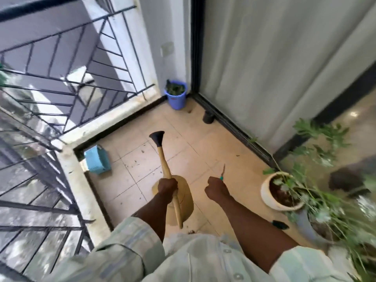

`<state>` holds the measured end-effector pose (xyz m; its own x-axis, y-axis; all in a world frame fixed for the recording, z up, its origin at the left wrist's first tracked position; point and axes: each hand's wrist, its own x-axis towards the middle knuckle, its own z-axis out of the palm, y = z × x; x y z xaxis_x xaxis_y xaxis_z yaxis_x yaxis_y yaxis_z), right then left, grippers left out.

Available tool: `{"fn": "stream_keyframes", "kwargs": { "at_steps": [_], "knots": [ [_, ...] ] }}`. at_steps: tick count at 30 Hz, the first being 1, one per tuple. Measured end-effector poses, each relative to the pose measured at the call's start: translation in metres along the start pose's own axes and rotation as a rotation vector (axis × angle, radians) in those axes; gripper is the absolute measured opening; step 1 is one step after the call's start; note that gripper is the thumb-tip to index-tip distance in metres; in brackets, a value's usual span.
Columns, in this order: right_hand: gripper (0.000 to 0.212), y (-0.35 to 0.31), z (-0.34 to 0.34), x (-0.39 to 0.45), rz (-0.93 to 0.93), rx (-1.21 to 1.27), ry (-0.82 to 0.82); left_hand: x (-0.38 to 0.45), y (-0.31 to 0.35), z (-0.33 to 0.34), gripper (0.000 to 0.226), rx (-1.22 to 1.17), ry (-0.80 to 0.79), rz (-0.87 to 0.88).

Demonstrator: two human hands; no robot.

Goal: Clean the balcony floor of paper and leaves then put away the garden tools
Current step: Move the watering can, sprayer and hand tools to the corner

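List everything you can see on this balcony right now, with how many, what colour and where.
watering can: 1, tan with a black spout head, held over the floor tiles
small tool: 1, green handle, thin blade, sticking up from the right fist
bucket: 1, blue, far corner, filled with leaves
basket: 1, light blue, on the floor by the railing kerb
small pot: 1, black, beside the door track
plant pot: 1, cream, right side, holding a green plant
leaf bits: many, dark, scattered on the beige tiles
railing: 1, black metal, left side
curtain: 1, pale grey, behind the door
left hand: grips the watering can's handle
right hand: grips the small tool
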<state>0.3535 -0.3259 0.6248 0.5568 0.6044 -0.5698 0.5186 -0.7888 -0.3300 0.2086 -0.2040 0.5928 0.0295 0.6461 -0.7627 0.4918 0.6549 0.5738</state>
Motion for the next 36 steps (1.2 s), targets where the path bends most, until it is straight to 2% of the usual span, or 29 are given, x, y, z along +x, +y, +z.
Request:
{"fn": "stream_keyframes", "kwargs": {
  "at_steps": [7,14,18,21,23,26,29,32,36],
  "knots": [
    [0.022,-0.072,-0.040,0.121,-0.134,-0.060,-0.072,0.071,0.078,-0.030,0.015,-0.148,0.127,-0.074],
    [0.032,-0.146,-0.114,0.269,-0.230,-0.156,-0.154,0.154,0.207,-0.023,0.019,-0.198,0.249,-0.092],
    [0.022,-0.194,-0.176,0.345,-0.282,-0.214,-0.122,0.184,0.295,-0.020,0.018,-0.148,0.309,-0.098],
    [0.027,-0.230,-0.215,0.392,-0.277,-0.264,-0.041,0.204,0.347,-0.026,0.020,0.051,0.397,-0.111],
    [0.027,-0.255,-0.234,0.423,-0.266,-0.254,-0.028,0.224,0.378,-0.033,0.025,0.096,0.376,-0.104],
    [0.029,-0.292,-0.256,0.469,-0.246,-0.277,-0.014,0.250,0.424,-0.042,0.019,0.091,0.298,-0.076],
    [0.032,-0.327,-0.270,0.521,-0.215,-0.345,-0.040,0.300,0.466,-0.052,0.017,0.211,0.261,-0.028],
    [0.030,-0.336,-0.283,0.544,-0.198,-0.306,-0.012,0.323,0.489,-0.060,0.026,0.239,0.276,0.010],
    [0.030,-0.368,-0.285,0.606,-0.130,-0.281,-0.023,0.404,0.527,-0.070,0.057,0.301,0.306,-0.005]
  ]
}}
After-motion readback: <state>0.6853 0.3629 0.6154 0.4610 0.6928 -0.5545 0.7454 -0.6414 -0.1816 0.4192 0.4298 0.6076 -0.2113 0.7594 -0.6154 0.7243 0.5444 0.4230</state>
